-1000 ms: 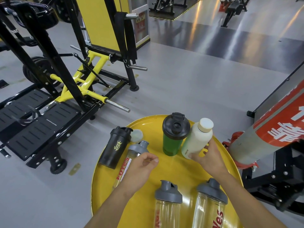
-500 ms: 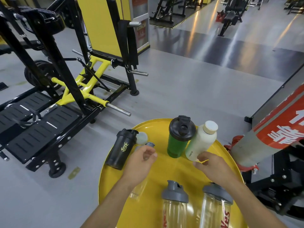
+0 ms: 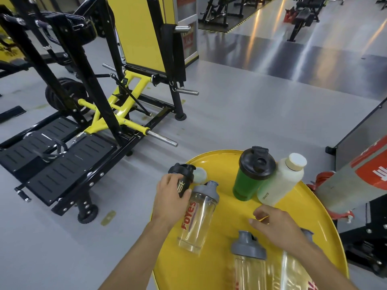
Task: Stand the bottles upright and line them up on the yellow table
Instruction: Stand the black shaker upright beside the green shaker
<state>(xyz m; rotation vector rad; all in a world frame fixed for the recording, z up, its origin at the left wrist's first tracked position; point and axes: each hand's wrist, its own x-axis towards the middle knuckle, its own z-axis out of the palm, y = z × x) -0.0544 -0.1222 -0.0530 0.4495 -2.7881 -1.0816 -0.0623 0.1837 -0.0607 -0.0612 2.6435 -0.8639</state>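
Head view shows the task near its end: on the yellow counter [image 3: 326, 208] six bottles stand upright (a seventh is mostly hidden), unaligned, while the left hand [image 3: 170, 194] closes around the black shaker [image 3: 181, 178] and the right hand [image 3: 278, 227] hovers open, empty.

Six bottles [image 3: 254, 173] stand upright on yellow table [image 3: 226, 214].

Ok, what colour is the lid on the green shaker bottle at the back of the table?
Black, on the green shaker bottle; the head view shows it clearly.
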